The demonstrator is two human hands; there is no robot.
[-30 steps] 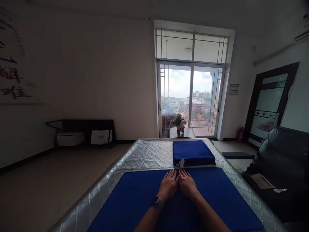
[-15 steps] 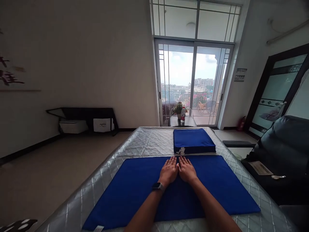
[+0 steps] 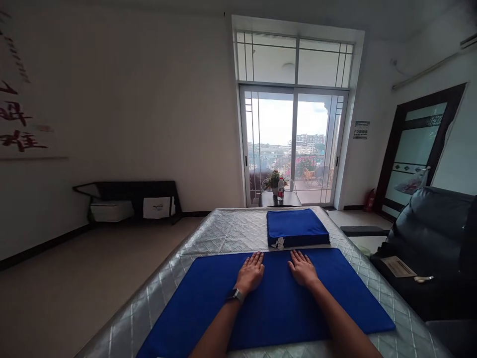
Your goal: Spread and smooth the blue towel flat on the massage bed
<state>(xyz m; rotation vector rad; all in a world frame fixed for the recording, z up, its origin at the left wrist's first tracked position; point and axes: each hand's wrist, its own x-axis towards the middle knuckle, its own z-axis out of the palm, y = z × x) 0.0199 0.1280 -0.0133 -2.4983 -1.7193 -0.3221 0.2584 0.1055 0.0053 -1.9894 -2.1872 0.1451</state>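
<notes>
A blue cloth (image 3: 278, 303) lies spread flat across the silver quilted table cover (image 3: 234, 228). My left hand (image 3: 251, 272) rests palm down on it near the far edge, fingers stretched out, a dark watch (image 3: 235, 295) on the wrist. My right hand (image 3: 302, 267) lies flat on the same cloth further right, also with fingers extended. A gap of blue fabric shows between the two hands. Just beyond the cloth sits a stack of folded blue cloths (image 3: 296, 223), with white tags (image 3: 278, 242) sticking out at its near left corner.
Behind the table stand a small dark table with a potted plant (image 3: 275, 180) and a bottle (image 3: 280, 189), before sliding glass doors. At right is a black armchair (image 3: 432, 238) holding a paper (image 3: 398, 266). A low black rack (image 3: 137, 189) stands by the left wall.
My hands, side by side at the cloth's middle before, have slid apart, the left one leftward and the right one rightward. The camera view has tilted up slightly.
</notes>
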